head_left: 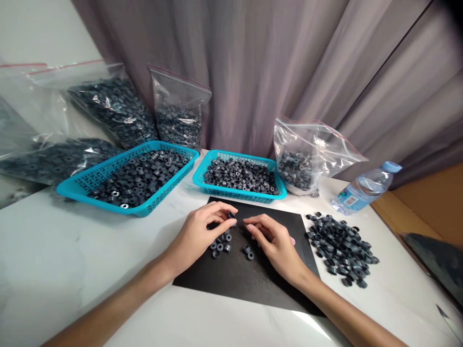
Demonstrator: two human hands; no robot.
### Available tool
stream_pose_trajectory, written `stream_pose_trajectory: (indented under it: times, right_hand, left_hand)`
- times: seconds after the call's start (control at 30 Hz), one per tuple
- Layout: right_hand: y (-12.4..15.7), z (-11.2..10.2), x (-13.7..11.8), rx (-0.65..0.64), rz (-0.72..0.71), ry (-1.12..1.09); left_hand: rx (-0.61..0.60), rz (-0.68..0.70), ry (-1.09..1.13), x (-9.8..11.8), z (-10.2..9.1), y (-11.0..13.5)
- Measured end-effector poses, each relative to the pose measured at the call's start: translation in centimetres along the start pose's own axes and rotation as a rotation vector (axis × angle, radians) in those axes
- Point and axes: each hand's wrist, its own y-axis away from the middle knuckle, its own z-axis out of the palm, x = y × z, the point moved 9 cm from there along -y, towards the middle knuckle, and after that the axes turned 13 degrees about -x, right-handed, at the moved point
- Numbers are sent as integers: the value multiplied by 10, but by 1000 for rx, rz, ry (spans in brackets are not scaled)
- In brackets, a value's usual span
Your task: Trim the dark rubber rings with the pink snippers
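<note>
My left hand (202, 229) pinches a small dark grey plastic ring (232, 215) between thumb and fingers, above the black mat (246, 289). Just to its right is my right hand (271, 238), thumb and forefinger closed together; whatever may be between them is too small to make out. Below my left hand lie several loose dark grey rings (220, 246) on the mat, and a couple more rings (249, 253) lie between the hands. A bit of something pink (292, 240) shows behind my right hand, mostly hidden by it.
Two blue baskets (139, 210) (238, 195) full of dark rings stand behind the mat. Clear zip bags (181, 120) (298, 164) of similar parts stand against the curtain. A pile of dark ring parts (340, 248) and a water bottle (365, 189) are on the right.
</note>
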Motion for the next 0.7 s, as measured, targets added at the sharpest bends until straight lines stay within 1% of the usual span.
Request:
stream_pose_trajectory:
  times: [0.23, 0.43, 0.57, 0.7]
  right_hand:
    - [2, -3, -2, 30, -40, -172]
    - [1, -4, 7, 66, 0, -336]
    - [0, -7, 7, 87, -22, -351]
    - [0, -10, 8, 101, -16, -347]
  left_hand:
    - [-31, 26, 79, 6, 7, 2]
    - [-78, -31, 190, -1, 13, 1]
    - [-115, -65, 247, -8, 18, 1]
    - [-124, -92, 268, -13, 22, 2]
